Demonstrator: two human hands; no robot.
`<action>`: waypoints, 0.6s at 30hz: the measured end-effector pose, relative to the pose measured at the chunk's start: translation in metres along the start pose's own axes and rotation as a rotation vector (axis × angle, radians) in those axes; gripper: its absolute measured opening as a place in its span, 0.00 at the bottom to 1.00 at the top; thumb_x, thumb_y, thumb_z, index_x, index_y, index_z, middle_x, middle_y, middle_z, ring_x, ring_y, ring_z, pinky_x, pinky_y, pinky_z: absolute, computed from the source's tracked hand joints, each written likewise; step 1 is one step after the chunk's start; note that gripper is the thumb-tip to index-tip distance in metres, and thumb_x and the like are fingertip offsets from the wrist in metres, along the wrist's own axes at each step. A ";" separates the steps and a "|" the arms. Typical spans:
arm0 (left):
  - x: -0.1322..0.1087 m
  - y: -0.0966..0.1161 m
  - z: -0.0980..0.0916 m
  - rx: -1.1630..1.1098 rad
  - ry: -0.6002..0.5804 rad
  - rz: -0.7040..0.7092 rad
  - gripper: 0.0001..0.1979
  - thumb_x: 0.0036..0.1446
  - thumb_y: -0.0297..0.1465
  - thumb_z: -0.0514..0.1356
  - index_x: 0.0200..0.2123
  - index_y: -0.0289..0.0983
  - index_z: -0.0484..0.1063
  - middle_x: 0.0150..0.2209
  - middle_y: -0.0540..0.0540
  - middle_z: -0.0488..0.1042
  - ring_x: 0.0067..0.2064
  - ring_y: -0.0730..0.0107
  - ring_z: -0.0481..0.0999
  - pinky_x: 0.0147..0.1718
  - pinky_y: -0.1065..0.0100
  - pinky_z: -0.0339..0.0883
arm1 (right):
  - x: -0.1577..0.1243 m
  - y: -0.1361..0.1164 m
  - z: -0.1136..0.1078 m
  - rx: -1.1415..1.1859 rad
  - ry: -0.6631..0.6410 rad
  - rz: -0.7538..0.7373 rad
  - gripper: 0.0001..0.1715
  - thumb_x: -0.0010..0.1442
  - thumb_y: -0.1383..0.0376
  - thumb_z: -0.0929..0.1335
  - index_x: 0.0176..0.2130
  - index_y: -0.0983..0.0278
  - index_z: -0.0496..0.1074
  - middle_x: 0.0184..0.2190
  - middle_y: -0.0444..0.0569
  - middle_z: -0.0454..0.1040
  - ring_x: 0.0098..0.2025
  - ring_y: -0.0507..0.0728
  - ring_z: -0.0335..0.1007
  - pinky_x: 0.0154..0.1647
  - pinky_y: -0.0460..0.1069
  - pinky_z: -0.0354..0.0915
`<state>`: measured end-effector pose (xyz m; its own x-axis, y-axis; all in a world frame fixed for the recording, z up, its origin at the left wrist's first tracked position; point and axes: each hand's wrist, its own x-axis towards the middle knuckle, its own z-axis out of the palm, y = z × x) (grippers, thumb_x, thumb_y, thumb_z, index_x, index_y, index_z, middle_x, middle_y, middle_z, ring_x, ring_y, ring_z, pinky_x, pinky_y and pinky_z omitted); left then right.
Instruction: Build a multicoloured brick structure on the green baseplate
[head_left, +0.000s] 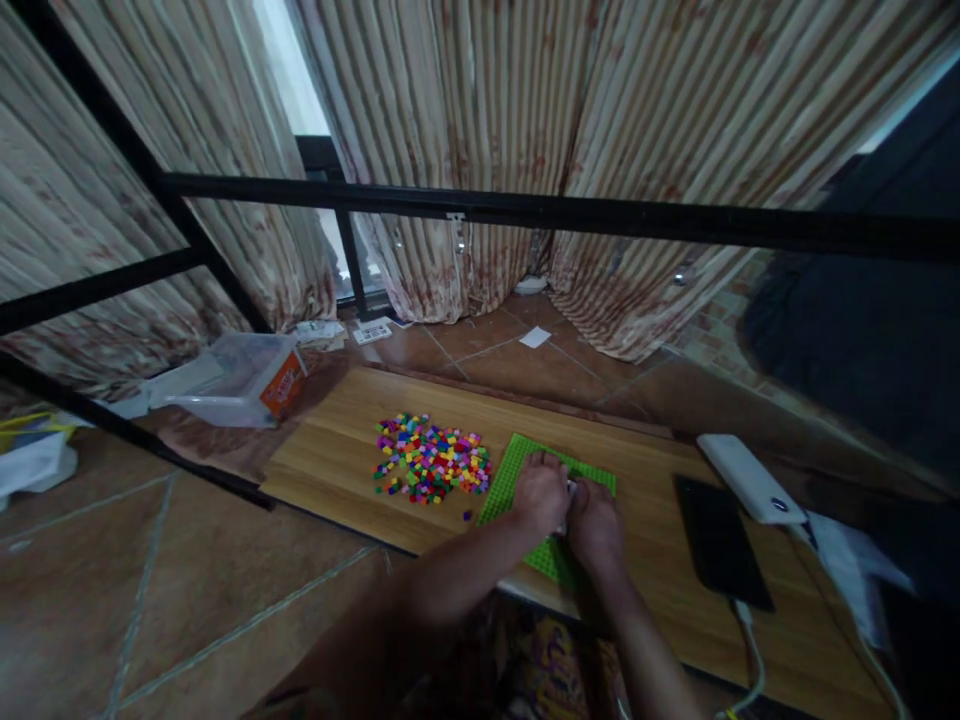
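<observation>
A green studded baseplate (504, 495) lies on the wooden desktop, with both my hands over its middle. My left hand (541, 492) is closed, fingers curled down toward the plate. Close against it, my right hand (596, 525) is closed too. Between the hands shows a small pale thing (571, 488), mostly covered by fingers, too hidden to name. Left of the plate spreads a pile of small colourful bricks (435, 460). One dark blue brick (467, 515) lies apart from the pile, near the plate's left edge.
To the right on the desktop (652, 500) are a black phone (720, 545) with a cable and a white power bank (750, 478). A clear plastic bin (244, 375) stands beyond the left end. A black metal bar (525, 207) crosses in front of striped curtains (480, 100).
</observation>
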<state>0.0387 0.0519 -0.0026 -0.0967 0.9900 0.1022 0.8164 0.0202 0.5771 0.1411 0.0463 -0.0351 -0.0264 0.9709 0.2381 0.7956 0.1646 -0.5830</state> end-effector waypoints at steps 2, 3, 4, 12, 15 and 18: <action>-0.011 -0.003 -0.007 -0.093 0.112 0.019 0.15 0.65 0.33 0.47 0.48 0.34 0.70 0.45 0.40 0.74 0.50 0.61 0.71 0.52 0.59 0.66 | 0.001 0.005 -0.002 -0.010 -0.031 -0.041 0.29 0.66 0.59 0.50 0.39 0.66 0.73 0.37 0.59 0.75 0.41 0.61 0.69 0.47 0.55 0.62; -0.019 -0.008 -0.013 -0.132 0.171 0.050 0.16 0.65 0.33 0.47 0.49 0.36 0.69 0.47 0.41 0.73 0.51 0.62 0.70 0.53 0.60 0.66 | 0.002 0.007 -0.004 -0.013 -0.045 -0.060 0.29 0.66 0.59 0.50 0.40 0.67 0.73 0.37 0.58 0.75 0.42 0.61 0.69 0.47 0.55 0.63; -0.029 -0.015 -0.020 -0.160 0.229 0.091 0.16 0.65 0.34 0.47 0.51 0.37 0.67 0.48 0.42 0.72 0.52 0.63 0.69 0.54 0.60 0.66 | 0.002 0.007 -0.007 -0.023 -0.047 -0.072 0.29 0.66 0.59 0.50 0.40 0.67 0.73 0.37 0.59 0.75 0.42 0.61 0.69 0.47 0.55 0.63; -0.074 -0.162 -0.110 0.057 0.553 -0.141 0.18 0.65 0.38 0.48 0.51 0.36 0.67 0.53 0.37 0.69 0.57 0.55 0.66 0.57 0.50 0.61 | -0.038 -0.063 0.005 0.039 0.120 -0.308 0.27 0.66 0.56 0.57 0.58 0.66 0.63 0.59 0.62 0.61 0.62 0.66 0.55 0.59 0.63 0.58; -0.062 -0.219 -0.139 0.127 0.536 -0.257 0.21 0.64 0.40 0.48 0.54 0.36 0.66 0.56 0.35 0.67 0.61 0.53 0.63 0.58 0.49 0.58 | -0.057 -0.100 0.039 0.115 0.027 -0.336 0.33 0.66 0.53 0.58 0.64 0.66 0.54 0.63 0.64 0.56 0.65 0.66 0.50 0.61 0.64 0.57; -0.042 -0.252 -0.155 0.161 0.428 -0.298 0.24 0.64 0.43 0.48 0.56 0.35 0.64 0.59 0.33 0.65 0.61 0.52 0.63 0.59 0.48 0.56 | -0.057 -0.119 0.073 0.122 0.023 -0.290 0.36 0.66 0.52 0.58 0.65 0.69 0.52 0.63 0.67 0.55 0.66 0.68 0.48 0.61 0.66 0.56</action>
<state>-0.2510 -0.0162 -0.0264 -0.5331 0.7935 0.2935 0.7916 0.3454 0.5040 0.0037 -0.0158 -0.0356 -0.2265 0.8764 0.4249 0.6786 0.4549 -0.5767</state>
